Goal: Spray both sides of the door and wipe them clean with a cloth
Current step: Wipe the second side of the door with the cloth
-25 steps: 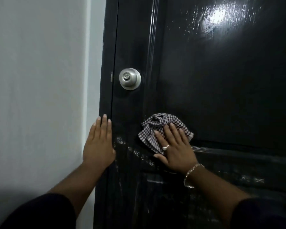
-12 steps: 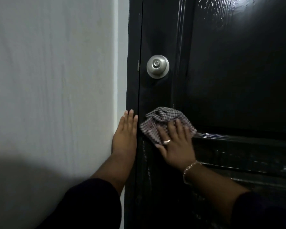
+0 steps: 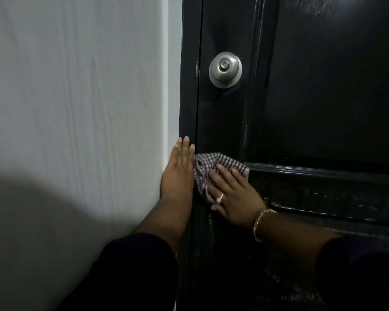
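Two hands [image 3: 177, 176], one cloth [image 3: 202, 167], one door [image 3: 323, 97].

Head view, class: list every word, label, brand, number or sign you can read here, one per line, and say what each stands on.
None: no readable text shows anywhere.
The black door bears no lettering.
The round metal doorknob shows no brand or number.
The checked cloth under the right hand has no visible label.
The white wall carries no sign.

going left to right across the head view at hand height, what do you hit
wall → left hand → cloth → right hand → door
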